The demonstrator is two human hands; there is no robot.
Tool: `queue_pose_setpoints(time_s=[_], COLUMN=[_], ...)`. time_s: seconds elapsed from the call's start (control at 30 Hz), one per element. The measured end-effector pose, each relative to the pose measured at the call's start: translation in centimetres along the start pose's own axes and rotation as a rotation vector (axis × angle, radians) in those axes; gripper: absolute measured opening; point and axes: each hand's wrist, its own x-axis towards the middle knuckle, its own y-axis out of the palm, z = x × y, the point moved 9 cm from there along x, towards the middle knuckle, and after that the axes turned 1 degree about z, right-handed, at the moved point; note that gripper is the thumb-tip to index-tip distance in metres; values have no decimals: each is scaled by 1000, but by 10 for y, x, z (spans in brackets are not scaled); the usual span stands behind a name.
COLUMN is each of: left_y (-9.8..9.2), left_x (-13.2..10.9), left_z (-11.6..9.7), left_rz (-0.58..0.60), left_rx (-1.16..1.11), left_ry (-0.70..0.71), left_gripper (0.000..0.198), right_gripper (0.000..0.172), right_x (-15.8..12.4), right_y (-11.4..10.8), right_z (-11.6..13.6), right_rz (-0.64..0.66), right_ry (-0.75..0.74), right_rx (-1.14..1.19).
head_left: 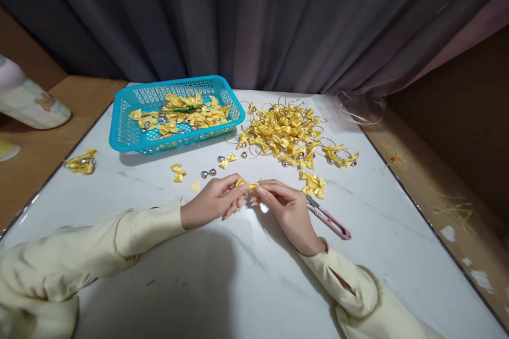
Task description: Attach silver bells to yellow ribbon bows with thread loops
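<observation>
Between my two hands is a small yellow ribbon bow (253, 186), pinched from both sides. My left hand (217, 197) closes on its left part, and my right hand (284, 209) grips the right part with thumb and fingertips. Fingers cover much of the bow. Just beyond my left hand lie silver heart-shaped beads (208, 173), a loose bow (178, 172) and a bow with a bead beside it (228, 160). Pink-handled thread snips (328, 218) rest partly behind my right hand.
A blue plastic basket (175, 143) holds yellow bows and beads. Right of it is a heap of bows on thin gold rings (280, 130). A few bows (313, 185) lie nearer. A bottle (32, 98) stands at the left; a curtain (254, 21) hangs behind the table.
</observation>
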Motion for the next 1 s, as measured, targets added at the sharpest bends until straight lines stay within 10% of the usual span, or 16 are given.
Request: queue_pose_setpoints(time_s=[0.83, 1.0], left_y=[-6, -7], left_x=[1, 2], left_z=[9, 12], left_rz=[-43, -45], left_rx=[-211, -254], left_ry=[-126, -134], left_gripper=[34, 34], right_gripper=[23, 26], right_x=[-6, -10], right_y=[-17, 5], right_z=[2, -2], right_rz=[-186, 17], right_ry=[-17, 26], right_rx=[-142, -196])
